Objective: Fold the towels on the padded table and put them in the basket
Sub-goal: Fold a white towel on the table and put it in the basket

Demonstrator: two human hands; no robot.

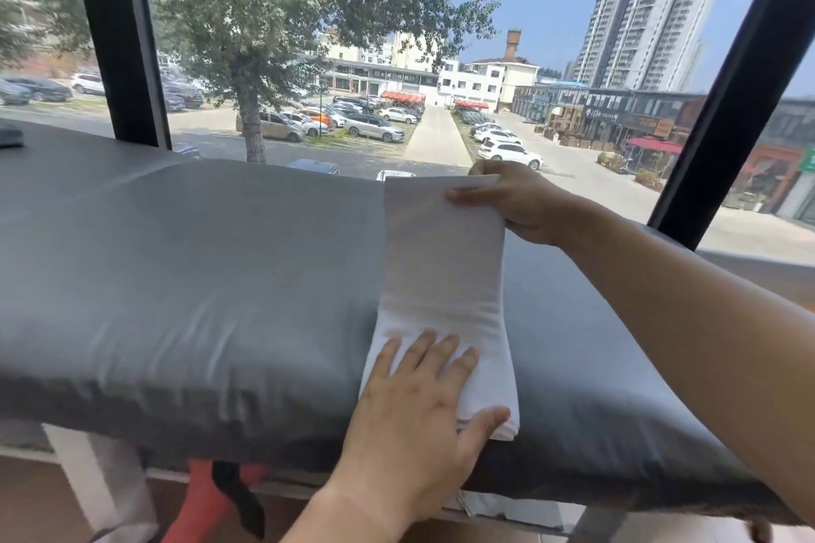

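Towel (441, 278), white and already folded into a long narrow strip, lies across the grey padded table (198, 269), running from the near edge toward the window side. Its near end rests flat on the padding and shows stacked layers at the corner, just short of the table's front edge. Its far end is lifted clear of the surface, so the strip rises in a shallow slope away from the person.

The left hand (419, 419) lies palm down on the near end, fingers spread and flat, the thumb stretched out to the right along the folded corner, pressing the cloth to the table. The right hand (511, 201) reaches out over the table on a bare forearm and pinches the far right corner of the strip, thumb on top and fingers curled beneath, holding that end up.

The padded surface to the left of the towel is smooth, with a dark object (11, 134) at its far left edge, too cut off to identify. Under the table's front edge something red with a black strap (220, 498) shows. Behind the table stands a window with black frames (117, 35).
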